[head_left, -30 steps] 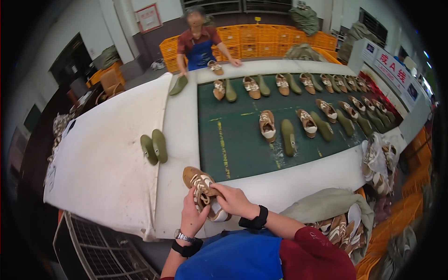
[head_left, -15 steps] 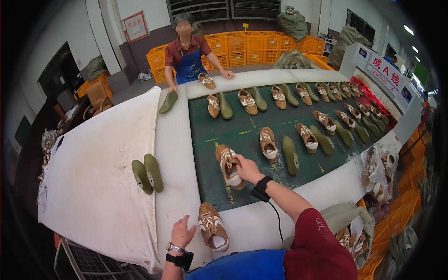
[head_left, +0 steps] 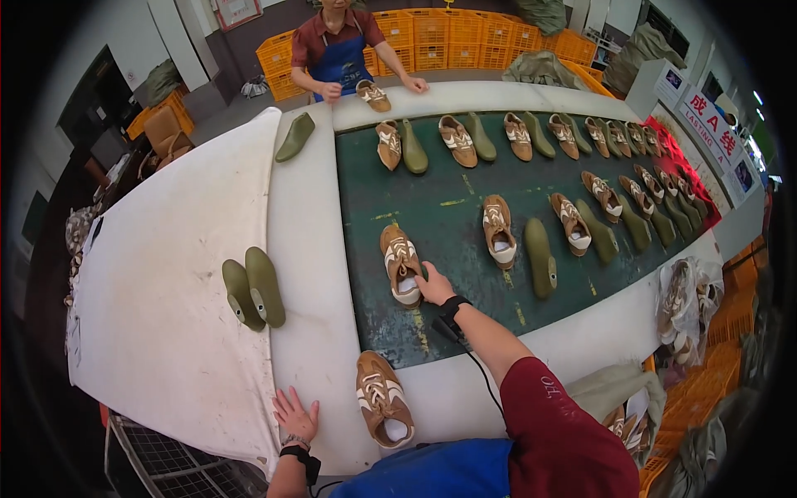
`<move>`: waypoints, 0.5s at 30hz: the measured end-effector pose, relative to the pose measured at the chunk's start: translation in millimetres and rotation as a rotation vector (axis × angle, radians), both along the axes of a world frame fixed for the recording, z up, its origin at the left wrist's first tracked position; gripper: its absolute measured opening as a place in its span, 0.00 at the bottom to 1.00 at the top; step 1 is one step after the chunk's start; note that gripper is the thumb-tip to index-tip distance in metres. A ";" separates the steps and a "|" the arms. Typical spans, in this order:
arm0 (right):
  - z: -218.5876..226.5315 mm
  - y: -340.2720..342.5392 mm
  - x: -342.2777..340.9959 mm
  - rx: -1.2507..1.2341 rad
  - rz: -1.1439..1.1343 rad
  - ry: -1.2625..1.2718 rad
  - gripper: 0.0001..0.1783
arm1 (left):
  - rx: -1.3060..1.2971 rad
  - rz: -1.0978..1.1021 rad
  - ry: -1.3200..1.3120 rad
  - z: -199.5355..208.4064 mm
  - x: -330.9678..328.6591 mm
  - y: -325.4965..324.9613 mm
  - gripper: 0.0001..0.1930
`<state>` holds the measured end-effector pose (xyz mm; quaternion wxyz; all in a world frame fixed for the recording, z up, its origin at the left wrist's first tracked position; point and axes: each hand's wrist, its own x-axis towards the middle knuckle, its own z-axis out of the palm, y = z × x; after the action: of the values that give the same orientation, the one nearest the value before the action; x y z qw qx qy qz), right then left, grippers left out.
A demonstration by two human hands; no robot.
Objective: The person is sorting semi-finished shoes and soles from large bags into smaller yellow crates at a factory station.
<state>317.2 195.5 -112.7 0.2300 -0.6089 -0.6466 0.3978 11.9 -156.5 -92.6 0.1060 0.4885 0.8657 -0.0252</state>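
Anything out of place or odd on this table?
Mildly: a brown sneaker sits on the white border near the left hand, off the green surface where most others stand in rows. Nothing looks spilled.

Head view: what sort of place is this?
Most likely a shoe factory's production floor: brown-and-white shoes and green foot-shaped lasts stand in rows on a long dark green work surface, with orange plastic crates stacked behind it.

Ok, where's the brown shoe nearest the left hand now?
The brown shoe lies low in the head view, on the white border, right of the left hand and by the near-left corner of the green surface.
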 end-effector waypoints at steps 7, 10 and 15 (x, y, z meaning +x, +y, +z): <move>67.7 -99.0 -13.1 0.341 0.231 0.101 0.12 | -0.121 0.012 -0.029 2.8 -3.9 -4.7 0.41; 131.1 -192.5 -36.9 -0.026 0.960 -0.116 0.19 | -0.162 0.031 -0.028 1.1 -3.6 -5.1 0.41; 109.1 -241.8 -26.6 0.023 1.086 -0.155 0.29 | -0.188 0.071 -0.031 4.1 -8.9 1.3 0.41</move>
<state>290.6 -46.3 -3.6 -0.0502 -0.2127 -0.8872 0.4063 3.0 -155.3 -88.5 0.1655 0.4456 0.8746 -0.0952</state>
